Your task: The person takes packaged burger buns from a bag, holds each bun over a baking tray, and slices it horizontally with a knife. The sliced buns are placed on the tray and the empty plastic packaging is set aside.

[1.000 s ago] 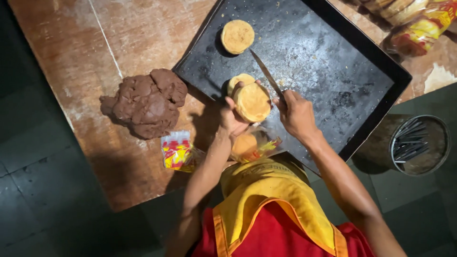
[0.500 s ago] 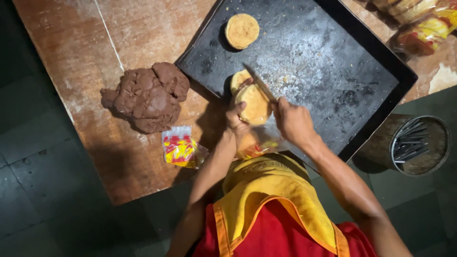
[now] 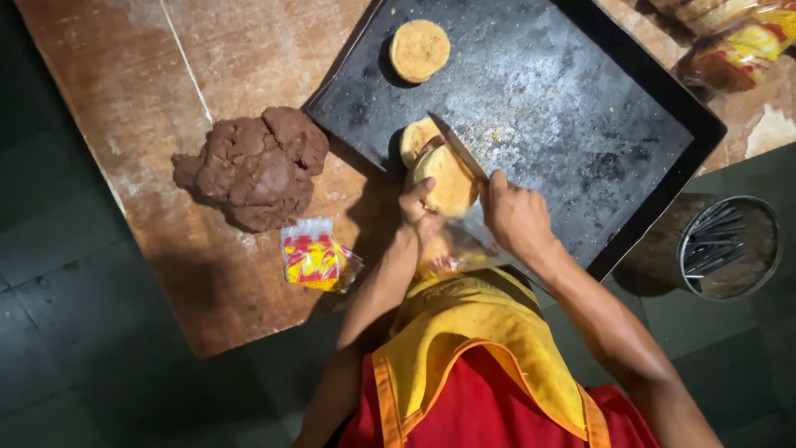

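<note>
Head view: keep left hand clamped on bun, right hand closed on knife (blade toward eleven o'clock), slice level, fingers clear.

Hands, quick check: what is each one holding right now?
Left hand: closed on a round bun at the edge of the dark tray.
Right hand: closed on a knife, blade against the bun.

A worn reddish-brown wooden surface fills the upper left of the frame, lit warmly from above. Dark tiled floor lies in shadow along the left and lower edges.
</note>
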